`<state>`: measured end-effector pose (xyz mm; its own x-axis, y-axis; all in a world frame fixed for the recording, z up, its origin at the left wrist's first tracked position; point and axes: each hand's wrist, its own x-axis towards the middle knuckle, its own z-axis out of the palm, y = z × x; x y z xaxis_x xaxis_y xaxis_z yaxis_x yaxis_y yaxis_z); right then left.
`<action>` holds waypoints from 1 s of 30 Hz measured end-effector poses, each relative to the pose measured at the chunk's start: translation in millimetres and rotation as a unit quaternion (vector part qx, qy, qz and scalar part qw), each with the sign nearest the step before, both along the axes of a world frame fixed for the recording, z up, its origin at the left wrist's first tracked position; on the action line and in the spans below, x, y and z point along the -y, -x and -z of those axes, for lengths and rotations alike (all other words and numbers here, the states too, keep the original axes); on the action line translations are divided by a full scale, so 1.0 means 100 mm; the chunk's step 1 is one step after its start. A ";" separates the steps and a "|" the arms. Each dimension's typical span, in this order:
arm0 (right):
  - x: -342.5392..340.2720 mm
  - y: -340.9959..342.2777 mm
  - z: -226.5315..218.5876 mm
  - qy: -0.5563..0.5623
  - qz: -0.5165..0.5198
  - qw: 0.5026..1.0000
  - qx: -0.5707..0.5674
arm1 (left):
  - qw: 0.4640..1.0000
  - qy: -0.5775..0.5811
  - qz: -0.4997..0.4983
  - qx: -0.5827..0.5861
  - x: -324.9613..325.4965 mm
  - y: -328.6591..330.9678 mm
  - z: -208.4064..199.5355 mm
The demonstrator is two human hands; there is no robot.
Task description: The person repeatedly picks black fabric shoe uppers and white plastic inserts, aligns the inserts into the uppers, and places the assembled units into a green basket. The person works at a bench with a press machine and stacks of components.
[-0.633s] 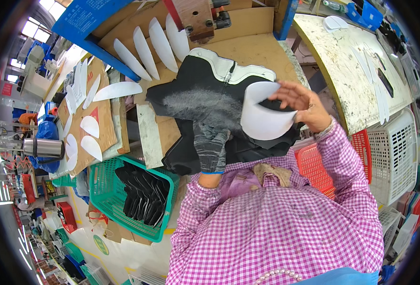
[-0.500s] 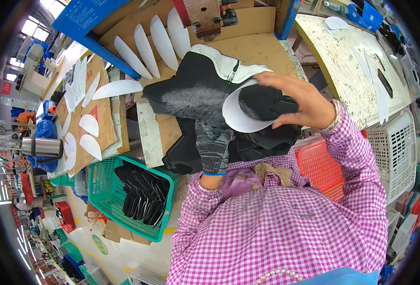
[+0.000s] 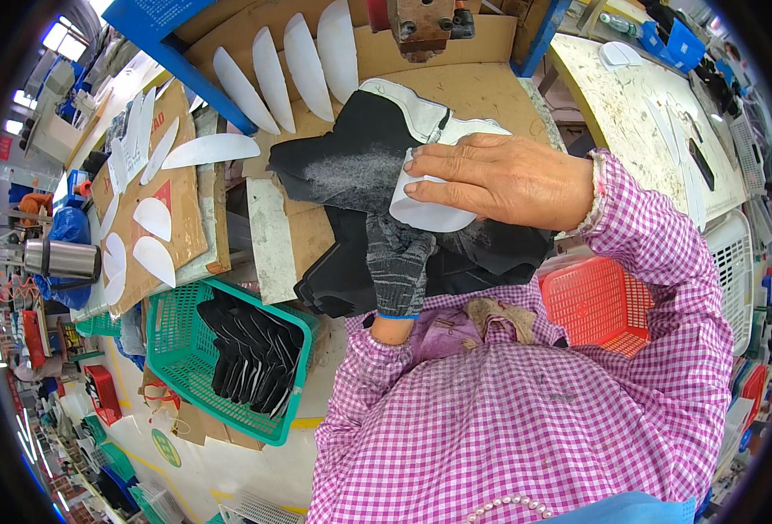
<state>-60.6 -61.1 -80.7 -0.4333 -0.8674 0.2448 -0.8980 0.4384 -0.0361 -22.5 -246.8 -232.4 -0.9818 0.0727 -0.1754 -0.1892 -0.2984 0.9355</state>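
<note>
A black fabric piece (image 3: 316,166), with a fuzzy whitish patch and a white-edged curved end, lies over more black pieces (image 3: 342,271) in front of me. My left hand (image 3: 396,266), in a grey-black knitted glove, is closed on the near edge of the fabric; its fingertips are partly hidden. Across the fabric, my bare right hand (image 3: 499,179) is closed over a curled white stiff sheet (image 3: 430,215). Its fingers wrap the top of the sheet, whose lower part bulges out beneath them.
Several white half-oval pieces (image 3: 272,80) lean inside the blue-framed machine (image 3: 181,57), below its metal head (image 3: 421,26). More white pieces (image 3: 153,218) lie on cardboard at left. A green basket (image 3: 168,349) holds black pieces; a red basket (image 3: 587,301) stands at right.
My right hand has moved left and rolled over, palm down, onto the white sheet, curling it tighter. The left hand stays nearly in place on the fabric.
</note>
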 end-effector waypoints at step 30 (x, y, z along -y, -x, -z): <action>0.33 0.28 -0.02 -0.119 -0.052 0.979 0.156 | 0.791 0.463 0.150 -0.371 0.26 0.77 0.19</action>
